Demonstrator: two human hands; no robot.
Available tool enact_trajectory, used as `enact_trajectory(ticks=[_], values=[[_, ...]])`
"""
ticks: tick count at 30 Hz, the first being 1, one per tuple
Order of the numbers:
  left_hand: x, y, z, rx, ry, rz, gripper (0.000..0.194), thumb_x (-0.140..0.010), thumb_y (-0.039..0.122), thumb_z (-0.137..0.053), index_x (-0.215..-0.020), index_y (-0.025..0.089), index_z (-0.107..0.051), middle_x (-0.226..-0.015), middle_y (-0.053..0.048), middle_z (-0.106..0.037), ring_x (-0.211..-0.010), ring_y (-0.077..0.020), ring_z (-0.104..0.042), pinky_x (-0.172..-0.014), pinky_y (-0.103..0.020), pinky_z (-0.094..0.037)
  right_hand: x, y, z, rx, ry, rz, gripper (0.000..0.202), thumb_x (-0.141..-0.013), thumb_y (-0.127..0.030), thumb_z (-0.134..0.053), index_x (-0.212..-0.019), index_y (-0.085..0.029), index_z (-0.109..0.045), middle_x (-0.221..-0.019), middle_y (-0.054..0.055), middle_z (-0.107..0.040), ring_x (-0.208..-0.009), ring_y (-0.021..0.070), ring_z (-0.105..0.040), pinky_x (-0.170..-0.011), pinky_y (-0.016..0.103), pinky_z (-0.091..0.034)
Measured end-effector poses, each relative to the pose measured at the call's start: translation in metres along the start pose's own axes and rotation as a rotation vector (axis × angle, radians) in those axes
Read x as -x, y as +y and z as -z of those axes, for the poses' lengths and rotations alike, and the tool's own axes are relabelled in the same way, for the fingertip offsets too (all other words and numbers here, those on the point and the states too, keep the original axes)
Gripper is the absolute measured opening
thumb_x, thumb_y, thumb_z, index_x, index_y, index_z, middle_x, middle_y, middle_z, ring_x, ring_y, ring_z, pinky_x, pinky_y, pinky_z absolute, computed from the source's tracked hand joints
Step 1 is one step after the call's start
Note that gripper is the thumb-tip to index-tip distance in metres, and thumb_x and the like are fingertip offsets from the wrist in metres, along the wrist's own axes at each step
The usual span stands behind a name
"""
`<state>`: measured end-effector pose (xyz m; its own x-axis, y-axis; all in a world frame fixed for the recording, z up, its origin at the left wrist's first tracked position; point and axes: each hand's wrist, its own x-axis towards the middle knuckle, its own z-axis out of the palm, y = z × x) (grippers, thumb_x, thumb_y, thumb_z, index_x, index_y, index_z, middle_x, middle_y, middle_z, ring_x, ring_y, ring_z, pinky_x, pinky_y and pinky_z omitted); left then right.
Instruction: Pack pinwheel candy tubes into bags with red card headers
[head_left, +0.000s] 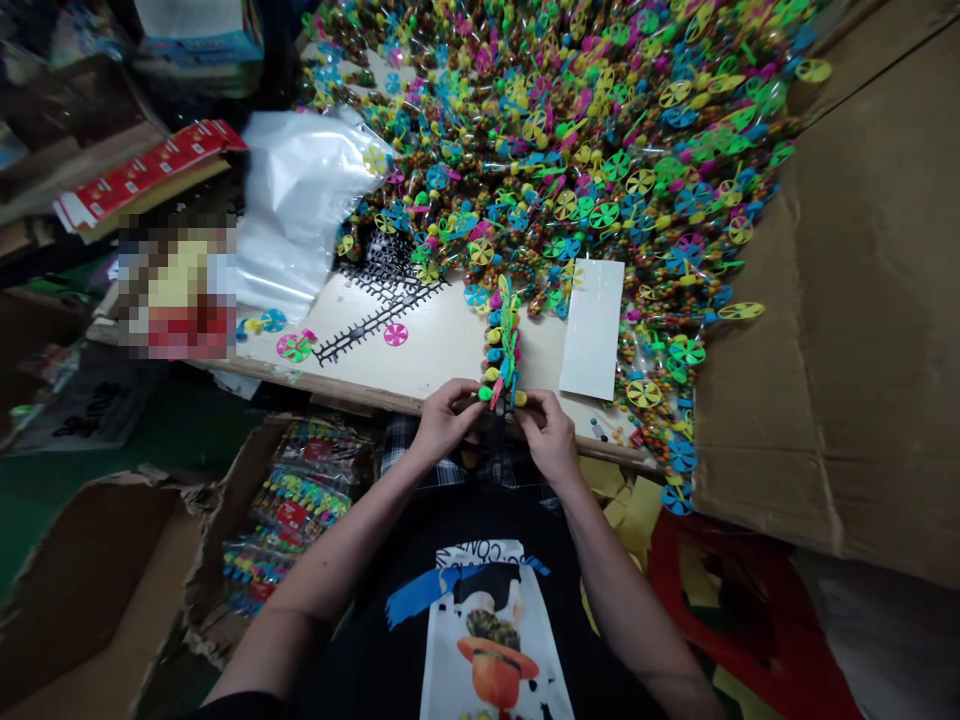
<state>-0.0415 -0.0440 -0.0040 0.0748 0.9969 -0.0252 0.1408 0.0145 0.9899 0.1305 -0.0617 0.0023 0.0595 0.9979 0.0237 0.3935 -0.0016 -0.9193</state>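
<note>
My left hand (448, 418) is at the table's front edge, thumb and fingers pinched at a green-capped fan toy (485, 394). Close by on the other side, my right hand (549, 432) pinches a yellow-capped fan toy (520, 398). Between and beyond them runs a double row of fan toys (507, 330) with yellow, blue, pink and green tops, pointing away from me. Part of a black strip shows at its near end. Several black toothed plastic strips (364, 322) lie to the left, beside a loose pink fan wheel (396, 335).
A large heap of candy-filled fan toys (540, 150) covers the back and right of the table. A white card (592, 330) lies right of my hands, clear plastic bags (292, 200) left. Cardboard (832, 380) borders the right; an open box of packed toys (289, 510) stands below left.
</note>
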Motion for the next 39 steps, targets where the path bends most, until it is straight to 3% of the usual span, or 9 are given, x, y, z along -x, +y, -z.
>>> enact_trajectory(ticks=[14, 18, 21, 25, 27, 29, 34, 36, 39], values=[[0.004, 0.008, -0.007, -0.088, -0.053, -0.009, 0.017, -0.072, 0.013, -0.061, -0.085, 0.02, -0.067, -0.089, -0.005, -0.069, -0.083, -0.0169, -0.064, -0.078, -0.029, -0.052, 0.002, 0.002, -0.009, 0.034, 0.024, 0.062, 0.016, -0.081, -0.032, -0.055, -0.091, -0.024, -0.065, -0.089, 0.005, -0.069, -0.084, 0.0227, -0.065, -0.077, 0.037, -0.053], [-0.017, 0.014, 0.022, -0.148, -0.076, -0.036, 0.024, -0.074, 0.016, -0.06, -0.096, 0.02, -0.067, -0.093, -0.006, -0.07, -0.081, -0.0163, -0.065, -0.069, -0.027, -0.054, -0.002, 0.005, 0.006, 0.083, 0.049, 0.143, 0.026, -0.08, -0.028, -0.056, -0.104, -0.026, -0.064, -0.1, 0.007, -0.067, -0.09, 0.0228, -0.066, -0.08, 0.039, -0.055], [-0.072, 0.025, 0.065, -0.31, 0.095, -0.146, 0.017, -0.076, 0.017, -0.056, -0.088, 0.02, -0.068, -0.086, -0.005, -0.07, -0.076, -0.0162, -0.064, -0.067, -0.027, -0.052, -0.018, 0.004, 0.026, 0.098, 0.082, 0.119, 0.025, -0.083, -0.031, -0.055, -0.106, -0.028, -0.063, -0.099, 0.007, -0.067, -0.084, 0.0221, -0.067, -0.075, 0.039, -0.057], [-0.179, 0.043, 0.112, -0.587, 0.341, -0.176, 0.015, -0.078, 0.016, -0.054, -0.081, 0.017, -0.069, -0.084, -0.006, -0.069, -0.078, -0.0177, -0.062, -0.076, -0.03, -0.049, -0.075, -0.006, 0.048, 0.162, 0.162, 0.146, 0.023, -0.083, -0.035, -0.055, -0.101, -0.025, -0.066, -0.098, 0.007, -0.069, -0.082, 0.0222, -0.066, -0.074, 0.039, -0.056], [-0.223, 0.048, 0.116, -0.704, 0.324, -0.112, 0.016, -0.078, 0.018, -0.057, -0.083, 0.015, -0.071, -0.082, -0.007, -0.067, -0.076, -0.019, -0.061, -0.077, -0.032, -0.047, -0.119, -0.014, 0.051, 0.198, 0.172, 0.235, 0.023, -0.083, -0.033, -0.054, -0.099, -0.023, -0.068, -0.097, 0.007, -0.069, -0.086, 0.022, -0.066, -0.078, 0.039, -0.055], [-0.253, 0.048, 0.107, -0.799, 0.231, -0.07, 0.018, -0.079, 0.017, -0.057, -0.089, 0.014, -0.072, -0.083, -0.008, -0.066, -0.076, -0.0197, -0.06, -0.075, -0.031, -0.047, -0.169, -0.025, 0.045, 0.246, 0.125, 0.32, 0.024, -0.084, -0.027, -0.051, -0.1, -0.021, -0.068, -0.099, 0.007, -0.069, -0.089, 0.0215, -0.065, -0.081, 0.038, -0.053], [-0.28, 0.038, 0.073, -1.114, -0.063, -0.258, 0.048, -0.079, 0.0, -0.045, -0.115, 0.024, -0.065, -0.098, -0.007, -0.061, -0.091, -0.0188, -0.058, -0.075, -0.027, -0.044, -0.275, -0.056, 0.003, 0.662, -0.208, 0.437, 0.035, -0.083, -0.006, -0.043, -0.105, -0.018, -0.068, -0.107, 0.008, -0.067, -0.099, 0.0199, -0.061, -0.089, 0.033, -0.047], [-0.286, 0.035, 0.067, -1.251, -0.169, -0.324, 0.052, -0.081, 0.0, -0.043, -0.122, 0.028, -0.06, -0.099, -0.008, -0.059, -0.093, -0.0194, -0.057, -0.074, -0.027, -0.043, -0.298, -0.066, -0.014, 0.892, -0.31, 0.461, 0.04, -0.085, -0.005, -0.041, -0.113, -0.02, -0.064, -0.113, 0.009, -0.063, -0.102, 0.0201, -0.06, -0.086, 0.03, -0.046], [-0.296, 0.036, 0.067, -1.402, -0.232, -0.39, 0.044, -0.087, 0.006, -0.04, -0.121, 0.027, -0.059, -0.101, -0.009, -0.057, -0.094, -0.021, -0.056, -0.072, -0.029, -0.042, -0.314, -0.074, -0.027, 1.141, -0.394, 0.471, 0.035, -0.09, -0.011, -0.04, -0.116, -0.021, -0.062, -0.111, 0.011, -0.061, -0.098, 0.0223, -0.06, -0.074, 0.029, -0.045]])
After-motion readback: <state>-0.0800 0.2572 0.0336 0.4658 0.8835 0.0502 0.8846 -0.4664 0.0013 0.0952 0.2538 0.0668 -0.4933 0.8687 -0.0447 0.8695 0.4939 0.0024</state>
